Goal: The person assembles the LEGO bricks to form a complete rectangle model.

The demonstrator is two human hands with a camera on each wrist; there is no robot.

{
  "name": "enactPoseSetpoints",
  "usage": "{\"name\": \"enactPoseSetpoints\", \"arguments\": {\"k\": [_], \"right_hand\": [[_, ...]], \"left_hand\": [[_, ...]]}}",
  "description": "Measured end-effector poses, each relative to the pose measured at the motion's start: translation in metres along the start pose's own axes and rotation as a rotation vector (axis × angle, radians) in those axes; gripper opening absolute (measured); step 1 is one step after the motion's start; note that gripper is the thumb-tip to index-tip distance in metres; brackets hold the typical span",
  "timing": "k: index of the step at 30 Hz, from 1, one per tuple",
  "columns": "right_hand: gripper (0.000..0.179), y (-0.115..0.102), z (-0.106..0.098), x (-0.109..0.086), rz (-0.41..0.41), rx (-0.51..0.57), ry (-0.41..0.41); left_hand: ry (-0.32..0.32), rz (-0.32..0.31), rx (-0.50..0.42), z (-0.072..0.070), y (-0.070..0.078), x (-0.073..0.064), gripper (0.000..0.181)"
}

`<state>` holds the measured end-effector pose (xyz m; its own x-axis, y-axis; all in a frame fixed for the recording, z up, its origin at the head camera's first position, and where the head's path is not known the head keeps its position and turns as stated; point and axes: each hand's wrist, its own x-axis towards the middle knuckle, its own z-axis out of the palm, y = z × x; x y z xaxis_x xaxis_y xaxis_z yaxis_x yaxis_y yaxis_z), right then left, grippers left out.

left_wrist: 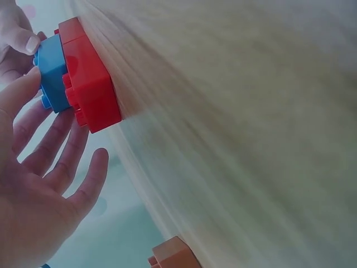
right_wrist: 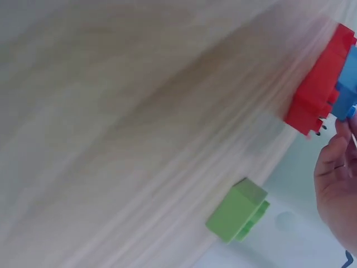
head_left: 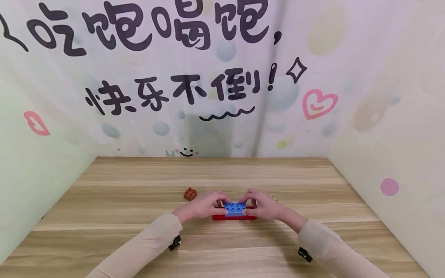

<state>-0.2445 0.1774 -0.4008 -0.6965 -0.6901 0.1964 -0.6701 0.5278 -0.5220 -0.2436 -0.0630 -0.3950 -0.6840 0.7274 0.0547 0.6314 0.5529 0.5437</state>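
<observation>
A blue toy building brick (head_left: pixel 235 208) with round studs on top sits across the middle of a row of red bricks (head_left: pixel 234 217). A seam in the red shows in the left wrist view, and red studs stick out beyond the blue brick (left_wrist: pixel 53 72). My left hand (head_left: pixel 206 204) pinches the blue brick's left end between thumb and fingers, with the little finger stretched out. At the other end, my right hand (head_left: pixel 265 205) grips the same brick, thumb on the near side and fingers at the far side.
Behind the left hand lies an orange-brown brick (head_left: pixel 190 194) with studs up. A green brick (right_wrist: pixel 237 210) stands beyond the right hand, mostly hidden in the head view. The wooden table (head_left: pixel 139 173) meets printed white curtains (head_left: pixel 222 135) at its back and sides.
</observation>
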Motion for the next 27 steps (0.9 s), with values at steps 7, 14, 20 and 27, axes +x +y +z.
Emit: {"name": "enactPoseSetpoints", "arguments": {"k": [7,14,20,27], "right_hand": [[0.029,-0.007,0.000,0.004,-0.003,-0.091,0.011],[0.025,-0.009,0.002,0.006,-0.015,-0.117,0.024],[0.024,-0.008,0.003,0.006,-0.024,-0.064,0.041],[0.024,-0.006,0.003,0.005,-0.008,-0.017,0.028]], "left_hand": [[-0.001,-0.006,0.003,-0.001,0.002,0.001,0.031],[0.008,-0.023,0.079,-0.001,0.007,0.000,0.035],[0.049,-0.049,0.143,0.001,0.013,0.001,0.035],[0.072,-0.030,0.113,0.004,0.012,0.002,0.030]]}}
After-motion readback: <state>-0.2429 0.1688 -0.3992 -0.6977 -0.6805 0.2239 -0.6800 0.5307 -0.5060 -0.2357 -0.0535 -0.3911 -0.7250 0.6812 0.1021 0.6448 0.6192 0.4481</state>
